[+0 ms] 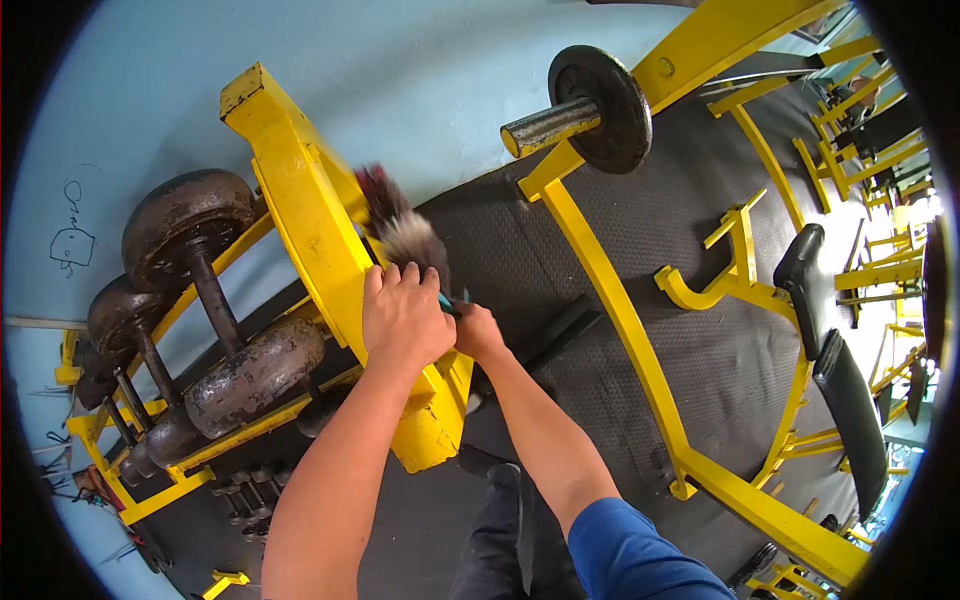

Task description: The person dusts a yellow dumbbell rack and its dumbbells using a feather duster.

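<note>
A feather duster (408, 232) with dark, reddish and cream plumes lies along the far side of a yellow steel post (320, 225). My right hand (478, 332) is closed round its teal handle, just beside the post. On the post's edge rests my left hand (408, 315), its fingers stretched out over the metal, close to the duster's handle. The post is upright, with chipped paint on its ends. Part of the handle is hidden behind my left hand.
To the left, worn dumbbells (255, 375) sit on a yellow rack (180, 490). A black weight plate (600, 110) hangs on a metal peg at the upper right. Yellow gym frames and a black padded bench (850, 420) stand on the right, over black matting (600, 390).
</note>
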`<control>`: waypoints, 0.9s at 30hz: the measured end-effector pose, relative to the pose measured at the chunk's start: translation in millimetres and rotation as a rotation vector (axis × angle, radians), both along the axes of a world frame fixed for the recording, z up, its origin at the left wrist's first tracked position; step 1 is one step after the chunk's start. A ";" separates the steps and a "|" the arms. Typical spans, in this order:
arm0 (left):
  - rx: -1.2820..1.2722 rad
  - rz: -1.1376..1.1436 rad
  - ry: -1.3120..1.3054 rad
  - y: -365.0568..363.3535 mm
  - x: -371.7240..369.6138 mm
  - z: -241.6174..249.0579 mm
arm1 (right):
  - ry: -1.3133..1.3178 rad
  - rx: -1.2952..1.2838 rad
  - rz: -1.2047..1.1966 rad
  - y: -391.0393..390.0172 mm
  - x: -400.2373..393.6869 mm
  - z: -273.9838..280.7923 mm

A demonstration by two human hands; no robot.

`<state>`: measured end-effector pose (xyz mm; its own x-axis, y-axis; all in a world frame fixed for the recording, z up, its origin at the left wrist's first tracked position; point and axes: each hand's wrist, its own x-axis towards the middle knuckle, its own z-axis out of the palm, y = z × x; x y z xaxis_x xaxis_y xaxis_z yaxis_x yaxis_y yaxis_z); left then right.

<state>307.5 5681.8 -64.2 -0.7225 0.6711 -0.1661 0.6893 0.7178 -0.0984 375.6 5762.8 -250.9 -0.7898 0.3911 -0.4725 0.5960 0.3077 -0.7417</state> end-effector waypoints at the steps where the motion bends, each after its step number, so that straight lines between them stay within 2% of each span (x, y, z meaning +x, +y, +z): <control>1: -0.008 -0.007 0.003 1.7 0.6 2.9 | -0.131 0.044 0.004 4.9 2.5 2.4; 3: -0.045 0.031 -0.046 4.0 0.4 7.0 | -0.196 0.152 0.078 16.4 10.5 20.9; 4: -0.055 0.027 -0.051 2.3 0.0 2.5 | -0.147 0.182 0.102 19.5 12.8 39.5; 5: 0.035 0.001 0.004 -0.7 0.2 -2.6 | -0.156 0.171 0.101 19.0 12.9 40.5; 7: 0.130 -0.017 0.056 -3.0 -0.3 -7.1 | 0.297 0.235 0.178 25.1 8.6 42.0; 11: 0.150 -0.040 0.073 -3.5 0.2 -10.4 | 0.463 0.241 0.062 37.9 -14.6 41.1; 13: 0.128 -0.022 0.069 -2.8 0.7 -7.7 | 0.223 0.212 0.111 47.2 -16.4 16.2; 15: 0.084 -0.007 0.043 -1.7 1.2 -1.1 | 0.164 0.207 0.140 51.2 1.5 -8.0; 17: 0.043 0.006 0.010 3.6 2.1 2.1 | -0.059 0.215 0.100 52.6 21.0 -28.6; 19: -0.084 0.028 -0.001 6.1 1.6 3.4 | -0.066 0.215 0.089 53.1 16.7 -12.8; 22: -0.133 0.015 0.028 7.3 1.7 1.0 | -0.058 0.111 0.101 51.5 5.9 14.3; 26: -0.193 0.032 -0.001 10.9 2.6 3.1 | -0.162 0.034 0.123 54.4 15.6 -14.7; 27: -0.169 0.032 0.005 10.4 3.1 3.1 | -0.170 0.044 0.052 50.2 18.6 -20.6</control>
<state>310.5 5692.1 -61.2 -0.7445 0.6104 -0.2706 0.6653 0.7125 -0.2232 394.2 5813.1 -271.5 -0.7198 0.3752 -0.5841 0.6941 0.3713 -0.6168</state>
